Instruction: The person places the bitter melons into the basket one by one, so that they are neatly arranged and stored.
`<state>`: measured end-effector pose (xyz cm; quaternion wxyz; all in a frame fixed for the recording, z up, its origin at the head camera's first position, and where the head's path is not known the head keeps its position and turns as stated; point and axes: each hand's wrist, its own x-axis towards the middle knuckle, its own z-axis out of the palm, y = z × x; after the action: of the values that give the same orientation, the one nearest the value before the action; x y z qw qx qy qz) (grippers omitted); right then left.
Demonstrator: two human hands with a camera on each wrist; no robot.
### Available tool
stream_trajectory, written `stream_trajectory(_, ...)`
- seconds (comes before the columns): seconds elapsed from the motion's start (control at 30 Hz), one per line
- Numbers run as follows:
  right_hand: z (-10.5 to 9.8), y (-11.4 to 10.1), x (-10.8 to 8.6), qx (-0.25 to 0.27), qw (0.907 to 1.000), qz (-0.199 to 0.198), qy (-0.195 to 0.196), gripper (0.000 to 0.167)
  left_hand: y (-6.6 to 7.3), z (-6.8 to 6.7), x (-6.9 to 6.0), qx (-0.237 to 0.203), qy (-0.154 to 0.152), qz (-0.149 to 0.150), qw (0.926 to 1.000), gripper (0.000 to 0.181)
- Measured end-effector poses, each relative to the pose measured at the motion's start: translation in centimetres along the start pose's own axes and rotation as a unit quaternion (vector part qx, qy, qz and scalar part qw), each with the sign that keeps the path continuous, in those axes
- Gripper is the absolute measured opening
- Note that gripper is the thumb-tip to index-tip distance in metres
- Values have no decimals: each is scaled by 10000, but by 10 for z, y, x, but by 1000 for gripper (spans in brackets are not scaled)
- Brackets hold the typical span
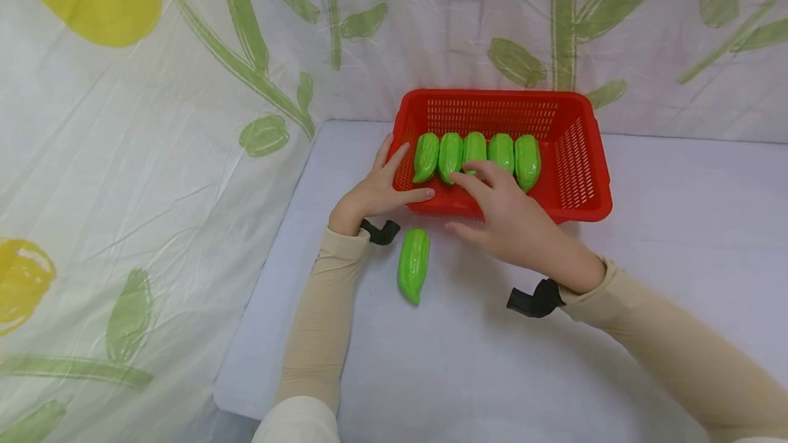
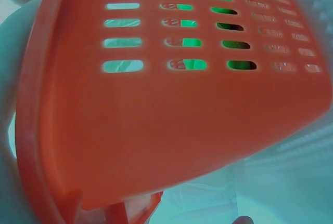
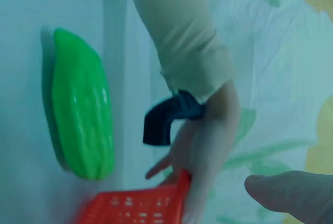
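A red slotted plastic basket (image 1: 492, 96) holds a row of several glossy green bitter gourds (image 1: 427, 156), side by side. Another bitter gourd (image 1: 414, 265) lies on the table in front, its pointed end toward me. My left hand (image 1: 375, 190) rests on the basket's front left corner, fingers extended along the left rim and thumb over the front rim. Close up in the left wrist view is the basket's slotted wall (image 2: 156, 130). Over the basket's front rim hovers my right hand (image 1: 511, 224), fingers loosely bent above the middle gourds. Nothing shows in its grasp.
The basket stands on a pale table (image 1: 462, 361), near its back edge. Behind and to the left hangs a flower-printed curtain (image 1: 185, 156). Each wrist carries a black mount (image 1: 535, 298).
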<state>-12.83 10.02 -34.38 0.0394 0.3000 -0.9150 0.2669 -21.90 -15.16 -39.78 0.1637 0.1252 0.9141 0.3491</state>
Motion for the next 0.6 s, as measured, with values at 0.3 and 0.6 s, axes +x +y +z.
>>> stream_trajectory(0.3,22,-16,-17,373,9989,87,-269,70,-1,0,0,72,-31,38,10000,112)
stream_trajectory(0.6,59,-23,-24,633,9971,193,-363,71,-1,0,0,38,-6,92,10000,111)
